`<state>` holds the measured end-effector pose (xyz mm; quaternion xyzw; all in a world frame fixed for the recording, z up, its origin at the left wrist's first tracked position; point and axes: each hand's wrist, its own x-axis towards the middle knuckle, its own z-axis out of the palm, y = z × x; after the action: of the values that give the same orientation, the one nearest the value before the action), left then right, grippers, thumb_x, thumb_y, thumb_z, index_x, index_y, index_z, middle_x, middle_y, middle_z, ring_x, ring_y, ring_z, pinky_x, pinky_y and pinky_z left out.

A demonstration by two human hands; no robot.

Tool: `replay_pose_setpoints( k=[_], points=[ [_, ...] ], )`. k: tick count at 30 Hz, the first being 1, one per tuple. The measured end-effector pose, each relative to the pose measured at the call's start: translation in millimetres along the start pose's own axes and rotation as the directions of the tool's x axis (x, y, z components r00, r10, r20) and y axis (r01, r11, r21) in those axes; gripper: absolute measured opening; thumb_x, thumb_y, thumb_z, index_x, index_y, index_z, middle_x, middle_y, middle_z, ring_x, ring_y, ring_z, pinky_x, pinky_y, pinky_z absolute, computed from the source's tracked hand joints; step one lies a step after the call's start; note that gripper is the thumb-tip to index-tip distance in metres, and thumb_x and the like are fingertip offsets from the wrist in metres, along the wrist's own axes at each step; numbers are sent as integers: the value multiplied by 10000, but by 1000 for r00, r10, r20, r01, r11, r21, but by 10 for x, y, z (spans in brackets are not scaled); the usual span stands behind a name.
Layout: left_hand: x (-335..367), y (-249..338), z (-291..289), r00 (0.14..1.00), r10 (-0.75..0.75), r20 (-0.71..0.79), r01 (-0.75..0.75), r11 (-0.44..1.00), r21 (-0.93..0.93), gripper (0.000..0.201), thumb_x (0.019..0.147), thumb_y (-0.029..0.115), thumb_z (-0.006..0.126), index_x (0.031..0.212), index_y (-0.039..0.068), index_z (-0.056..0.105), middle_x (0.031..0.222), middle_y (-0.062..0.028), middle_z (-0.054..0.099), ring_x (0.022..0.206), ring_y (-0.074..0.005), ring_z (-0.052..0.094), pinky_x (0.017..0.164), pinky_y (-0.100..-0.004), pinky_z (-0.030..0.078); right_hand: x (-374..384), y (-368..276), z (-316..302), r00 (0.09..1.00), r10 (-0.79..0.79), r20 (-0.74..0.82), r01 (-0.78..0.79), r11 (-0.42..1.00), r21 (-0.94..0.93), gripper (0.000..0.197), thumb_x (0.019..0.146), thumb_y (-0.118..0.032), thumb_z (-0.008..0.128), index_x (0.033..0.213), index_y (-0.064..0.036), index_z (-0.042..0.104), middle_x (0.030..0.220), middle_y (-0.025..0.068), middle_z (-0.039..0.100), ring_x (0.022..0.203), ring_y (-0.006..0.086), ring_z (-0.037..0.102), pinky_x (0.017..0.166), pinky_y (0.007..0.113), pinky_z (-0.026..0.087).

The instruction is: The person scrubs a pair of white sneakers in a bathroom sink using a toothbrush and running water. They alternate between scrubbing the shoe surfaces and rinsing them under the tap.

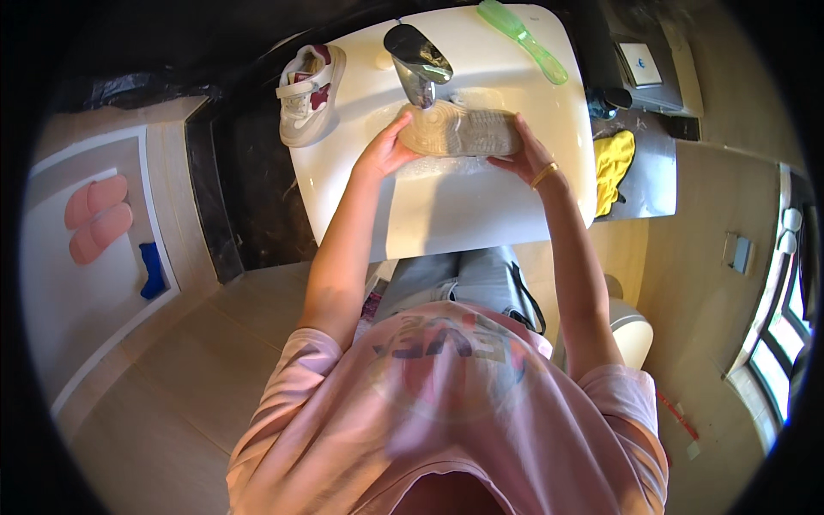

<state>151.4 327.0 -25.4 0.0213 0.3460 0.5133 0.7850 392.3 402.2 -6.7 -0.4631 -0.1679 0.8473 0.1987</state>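
Over the white sink [335,193] I hold a shoe [459,131] sideways, its pale patterned sole turned up. My left hand [390,148] grips one end and my right hand [525,153], below a gold bracelet, grips the other. The shoe sits just under the dark, shiny faucet [421,64]; whether water runs onto it I cannot tell. Suds [442,167] show in the basin around it. A second shoe, a white sneaker with dark red patches [311,96], rests on the sink's left rim. The held shoe's upper is hidden beneath its sole.
A green scrub brush [525,43] lies on the sink's back right rim. Beyond the right edge are a yellow cloth [613,167] and a dark bottle [608,103]. On the left stand pink slippers [99,219] beside a blue sock-shaped item [152,269]. A toilet [631,339] is at my right.
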Motion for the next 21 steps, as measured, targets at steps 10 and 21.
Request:
replay_pose_setpoints(
  k=[10, 21],
  points=[
    [287, -101, 337, 895, -85, -438, 122, 991, 56, 470, 766, 470, 393, 1012, 79, 480, 971, -94, 543, 869, -253, 535, 739, -448, 427, -486, 304, 357, 622, -672, 403, 671, 191, -717, 647, 593, -107, 630, 1161, -33, 329, 1112, 145, 397, 988, 234, 444, 821, 307, 383],
    [168, -112, 210, 810, 382, -444, -358, 923, 142, 334, 708, 320, 546, 970, 136, 451, 903, -38, 490, 837, -199, 490, 698, -364, 434, -12, 505, 389, 832, -495, -250, 266, 752, -604, 679, 686, -392, 596, 1174, 0, 333, 766, 68, 471, 691, 140, 445, 662, 241, 381]
  ],
)
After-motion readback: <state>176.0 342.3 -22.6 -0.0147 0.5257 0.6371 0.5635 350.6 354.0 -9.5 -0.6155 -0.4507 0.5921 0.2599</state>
